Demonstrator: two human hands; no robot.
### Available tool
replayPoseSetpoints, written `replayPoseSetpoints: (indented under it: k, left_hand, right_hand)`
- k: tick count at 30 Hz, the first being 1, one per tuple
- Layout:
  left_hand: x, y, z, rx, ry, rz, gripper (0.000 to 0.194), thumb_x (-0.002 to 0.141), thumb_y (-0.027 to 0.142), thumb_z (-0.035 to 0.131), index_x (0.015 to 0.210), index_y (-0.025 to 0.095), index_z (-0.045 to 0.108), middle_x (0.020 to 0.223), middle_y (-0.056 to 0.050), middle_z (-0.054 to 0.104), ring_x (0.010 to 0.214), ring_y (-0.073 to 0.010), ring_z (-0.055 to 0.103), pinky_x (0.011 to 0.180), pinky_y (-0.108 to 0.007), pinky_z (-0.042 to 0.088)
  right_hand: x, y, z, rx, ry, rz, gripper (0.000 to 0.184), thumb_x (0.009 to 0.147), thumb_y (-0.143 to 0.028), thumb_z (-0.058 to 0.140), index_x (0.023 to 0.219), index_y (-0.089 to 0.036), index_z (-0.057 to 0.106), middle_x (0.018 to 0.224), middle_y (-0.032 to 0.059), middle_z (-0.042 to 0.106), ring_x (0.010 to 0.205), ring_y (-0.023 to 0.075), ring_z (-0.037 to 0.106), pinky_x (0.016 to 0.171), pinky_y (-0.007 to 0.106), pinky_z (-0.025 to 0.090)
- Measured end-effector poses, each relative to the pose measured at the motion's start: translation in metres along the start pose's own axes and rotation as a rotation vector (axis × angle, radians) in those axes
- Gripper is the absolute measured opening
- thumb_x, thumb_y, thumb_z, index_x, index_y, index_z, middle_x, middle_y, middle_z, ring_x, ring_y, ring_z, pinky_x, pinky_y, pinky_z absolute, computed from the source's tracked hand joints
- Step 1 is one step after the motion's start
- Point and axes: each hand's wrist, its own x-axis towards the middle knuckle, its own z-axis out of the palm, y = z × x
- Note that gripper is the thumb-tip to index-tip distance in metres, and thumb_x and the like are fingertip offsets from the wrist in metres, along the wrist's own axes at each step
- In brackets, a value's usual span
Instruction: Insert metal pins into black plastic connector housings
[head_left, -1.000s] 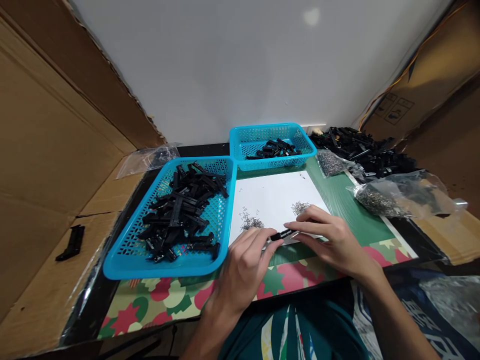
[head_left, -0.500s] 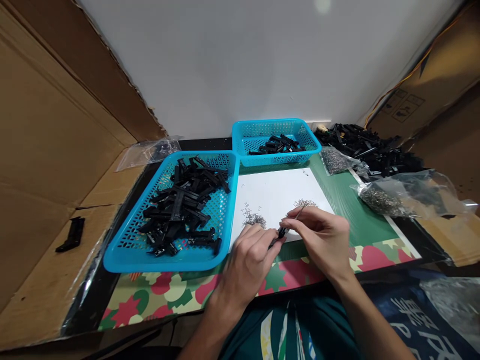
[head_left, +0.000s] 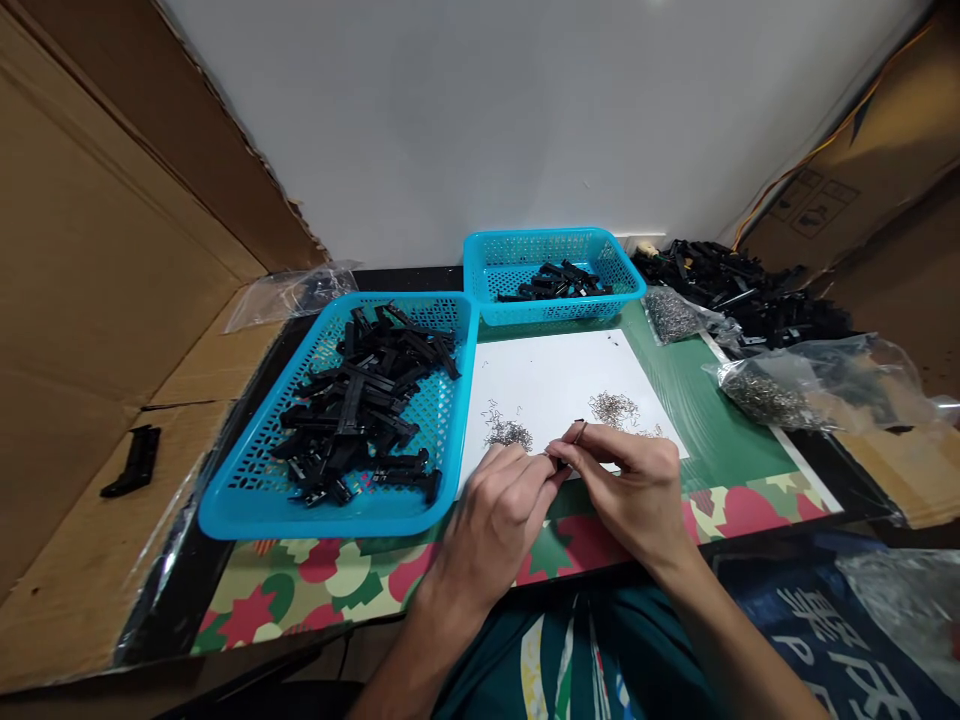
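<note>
Two hands meet at the white sheet's near edge: the left hand pinches a mostly hidden black part; the right hand closes on a thin object. The part looks light, stiff, best held by its sides.

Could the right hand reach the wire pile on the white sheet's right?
Probably yes: the wire pile lies uncovered just beyond the right hand, though that hand is busy against the left hand.
</note>
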Motion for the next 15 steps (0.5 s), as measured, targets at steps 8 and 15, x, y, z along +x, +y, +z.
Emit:
replayPoseSetpoints:
  k: [8, 15]
  left_hand:
    - [-0.001, 0.000, 0.002, -0.003, 0.031, -0.034, 0.012, 0.103, 0.012, 0.062, 0.093, 0.018, 0.066, 0.082, -0.003, 0.064, 0.080, -0.0238, 0.061, 0.072, -0.035, 0.048]
    - [0.006, -0.001, 0.003, -0.036, 0.198, -0.045, 0.017, 0.103, 0.019, 0.067, 0.120, 0.020, 0.063, 0.093, -0.004, 0.068, 0.087, -0.0239, 0.067, 0.078, -0.036, 0.053]
  right_hand:
    - [-0.006, 0.002, 0.005, 0.050, 0.096, 0.019, 0.011, 0.097, -0.017, 0.073, 0.089, -0.022, 0.079, 0.087, 0.0016, 0.084, 0.075, 0.0176, 0.081, 0.071, 0.026, 0.062]
    - [0.019, 0.037, -0.078, -0.211, 0.197, 0.292, 0.025, 0.105, -0.034, 0.057, 0.100, -0.020, 0.077, 0.076, 0.0017, 0.067, 0.067, 0.0174, 0.058, 0.063, 0.031, 0.043]
